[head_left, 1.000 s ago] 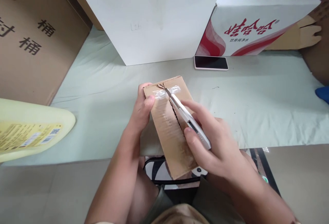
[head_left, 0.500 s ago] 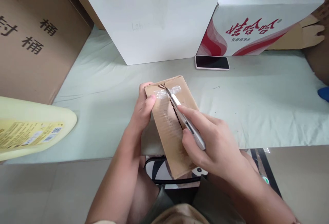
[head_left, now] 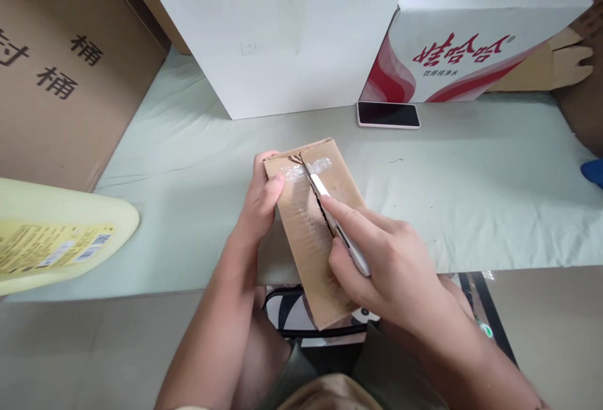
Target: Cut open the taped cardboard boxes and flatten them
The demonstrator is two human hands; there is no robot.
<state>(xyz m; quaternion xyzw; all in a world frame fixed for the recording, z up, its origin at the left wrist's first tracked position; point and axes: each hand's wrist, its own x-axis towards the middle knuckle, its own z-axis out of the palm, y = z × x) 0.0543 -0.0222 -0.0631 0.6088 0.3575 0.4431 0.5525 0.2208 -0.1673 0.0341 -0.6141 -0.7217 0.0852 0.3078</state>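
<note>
A small brown cardboard box (head_left: 308, 234) lies tilted over the front edge of the table, its near end beyond the edge. My left hand (head_left: 264, 193) grips its far left corner, thumb on top and the other fingers mostly hidden behind the side. In my right hand (head_left: 384, 253) is a white utility knife (head_left: 346, 237), my index finger stretched along its handle. The knife's tip is at the box's middle seam, by a strip of clear tape (head_left: 321, 164) near the far end. Along the seam runs a dark, ragged slit, and the cardboard is torn at its far end.
Behind the box stand a large white box (head_left: 292, 52) and a white-and-red carton (head_left: 452, 46). A phone (head_left: 389, 115) lies in front of the carton. At left are a big brown carton (head_left: 61, 83) and a pale yellow bottle (head_left: 70, 203). A green cloth (head_left: 494, 196) covers the table.
The knife and my right hand have shifted slightly down and left along the seam. My left hand and the box have hardly moved.
</note>
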